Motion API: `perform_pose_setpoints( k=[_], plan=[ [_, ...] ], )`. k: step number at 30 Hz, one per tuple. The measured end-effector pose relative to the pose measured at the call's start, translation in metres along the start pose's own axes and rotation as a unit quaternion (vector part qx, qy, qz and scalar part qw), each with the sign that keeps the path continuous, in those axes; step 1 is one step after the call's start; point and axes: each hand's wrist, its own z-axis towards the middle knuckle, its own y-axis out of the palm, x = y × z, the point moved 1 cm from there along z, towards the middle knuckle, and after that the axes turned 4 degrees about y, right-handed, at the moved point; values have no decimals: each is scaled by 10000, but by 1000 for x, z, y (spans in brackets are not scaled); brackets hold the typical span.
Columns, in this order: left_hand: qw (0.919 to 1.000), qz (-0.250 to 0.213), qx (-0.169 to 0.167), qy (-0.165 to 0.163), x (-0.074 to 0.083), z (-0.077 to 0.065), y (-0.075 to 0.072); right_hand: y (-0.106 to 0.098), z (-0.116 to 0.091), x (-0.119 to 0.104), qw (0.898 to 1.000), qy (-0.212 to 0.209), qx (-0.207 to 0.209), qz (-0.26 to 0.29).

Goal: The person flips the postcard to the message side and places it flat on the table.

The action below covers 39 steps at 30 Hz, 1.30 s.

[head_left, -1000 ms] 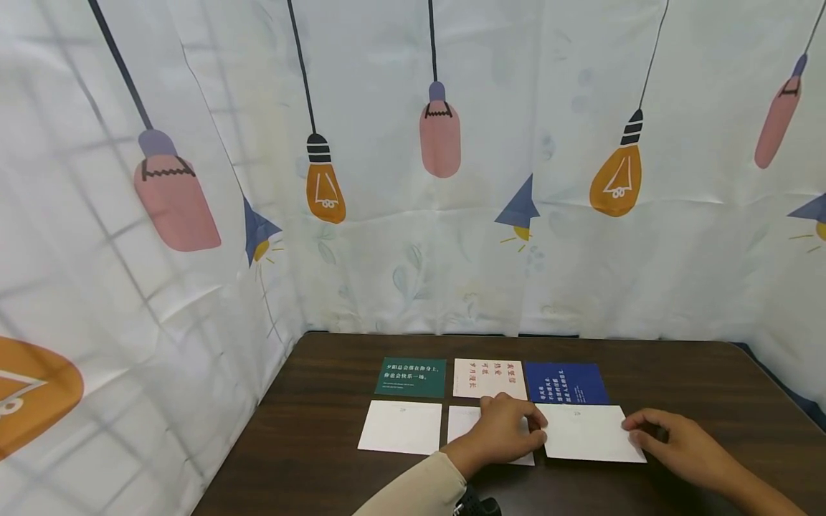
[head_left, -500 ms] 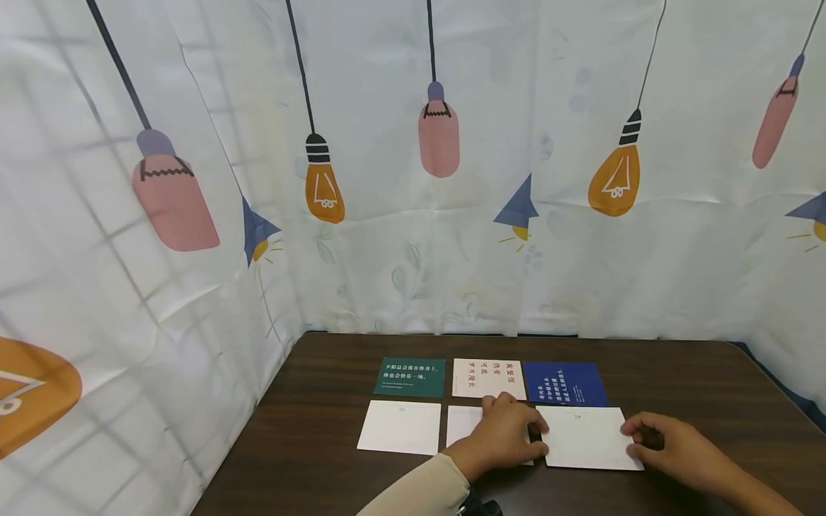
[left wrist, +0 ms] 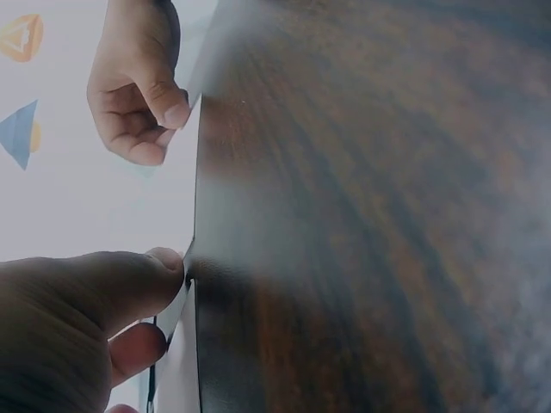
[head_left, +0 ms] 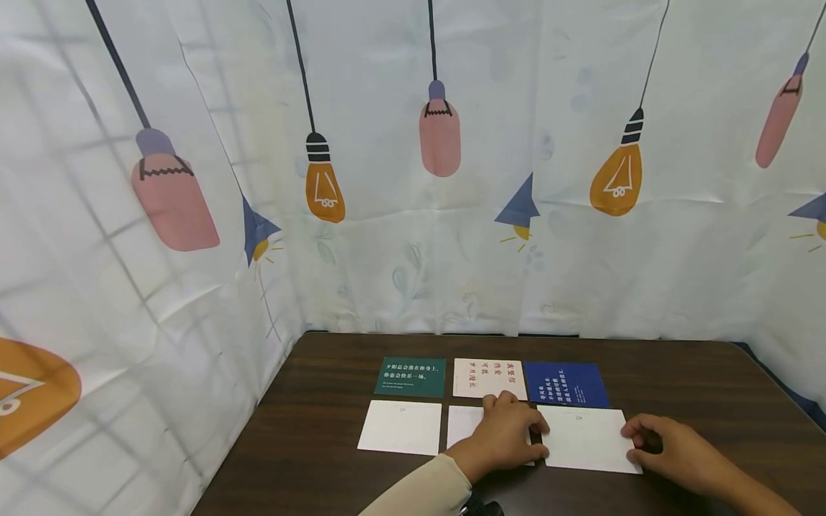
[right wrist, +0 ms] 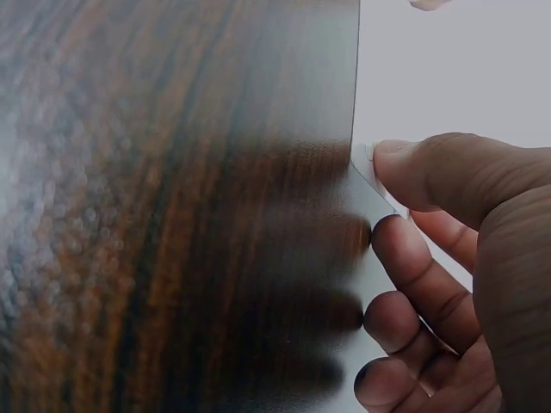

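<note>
A white postcard (head_left: 590,437) with a small grey mark near its top lies on the dark table in the front row, at the right. My left hand (head_left: 506,437) holds its left edge, thumb and fingertips at the border. At the opposite edge, my right hand (head_left: 680,451) has thumb and fingers around the right side; the right wrist view shows the thumb (right wrist: 430,168) at a corner. Beneath my left hand, a second white postcard (head_left: 461,421) is partly hidden. Another white postcard (head_left: 401,428) lies further left. The blue postcard (head_left: 566,383) sits just behind the held one.
Along the back row are a green postcard (head_left: 410,377) and a cream postcard (head_left: 489,378) with red lettering. The brown wooden table (head_left: 310,430) reaches a white curtain (head_left: 387,272) printed with lamps.
The held postcard has shifted slightly toward me and now lies lower, showing more of the blue postcard behind it. Both hands have moved a little with it.
</note>
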Motion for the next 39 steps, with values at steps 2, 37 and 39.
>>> perform_pose_setpoints(
  k=[2,37,39],
  plan=[
    [10000,57,1,1,0,0,1,0,-1,0,10000,-66,8,-40],
    [9985,-463,-49,-302,-18,-6,-12,0,12,-20,9958,-354,416,-729],
    [9981,-508,-35,-348,-22,-8,-14,2,16,-23,9953,-403,450,-761]
  ],
)
